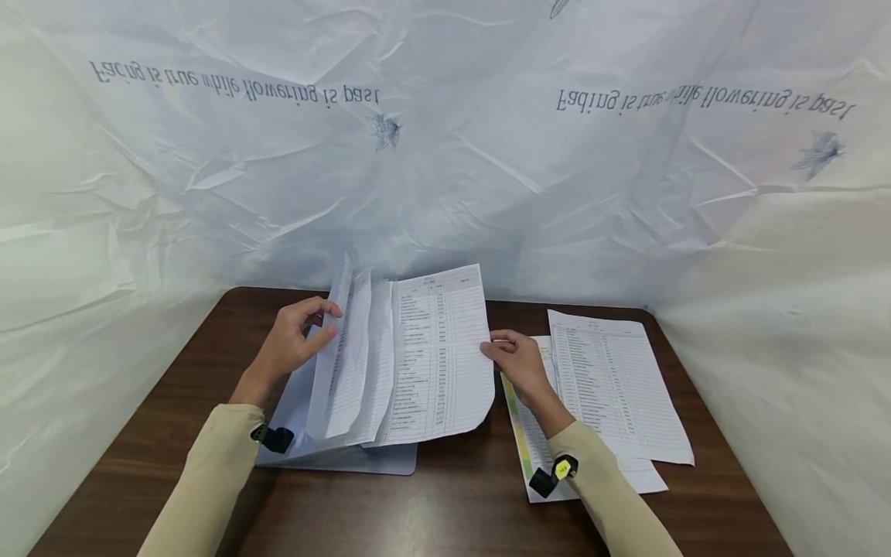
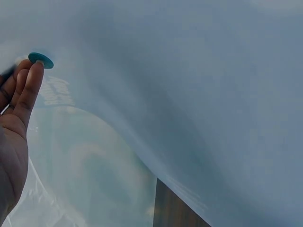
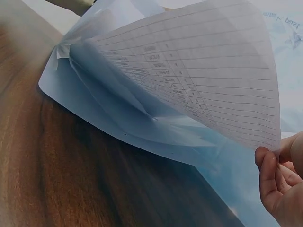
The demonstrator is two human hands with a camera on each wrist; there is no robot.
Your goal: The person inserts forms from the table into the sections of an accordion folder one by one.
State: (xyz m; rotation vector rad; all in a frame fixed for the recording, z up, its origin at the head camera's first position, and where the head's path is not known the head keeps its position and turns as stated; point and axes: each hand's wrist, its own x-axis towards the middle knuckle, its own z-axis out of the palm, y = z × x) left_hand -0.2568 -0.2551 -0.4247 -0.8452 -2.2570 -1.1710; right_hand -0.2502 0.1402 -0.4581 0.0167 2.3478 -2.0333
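A translucent blue plastic document folder point(image 1: 390, 459) lies on the table, its raised part standing up with several printed sheets inside. My left hand point(image 1: 299, 333) holds the raised edge of the folder; in the left wrist view its fingertips are at a teal round button point(image 2: 41, 60) on the blue plastic point(image 2: 189, 94). Between thumb and fingers, my right hand point(image 1: 520, 363) pinches the right edge of a printed sheet point(image 1: 442, 356). That sheet slants up out of the folder, and its inner edge is hidden among the other sheets. The pinch shows closely in the right wrist view, at the sheet's corner point(image 3: 265, 139).
To the right, a printed sheet point(image 1: 612, 387) overlaps another sheet with a yellow and green edge point(image 1: 517, 422). The dark wooden table point(image 1: 459, 510) ends at white plastic sheeting point(image 1: 452, 193) behind and on both sides. Each wrist carries a small black camera.
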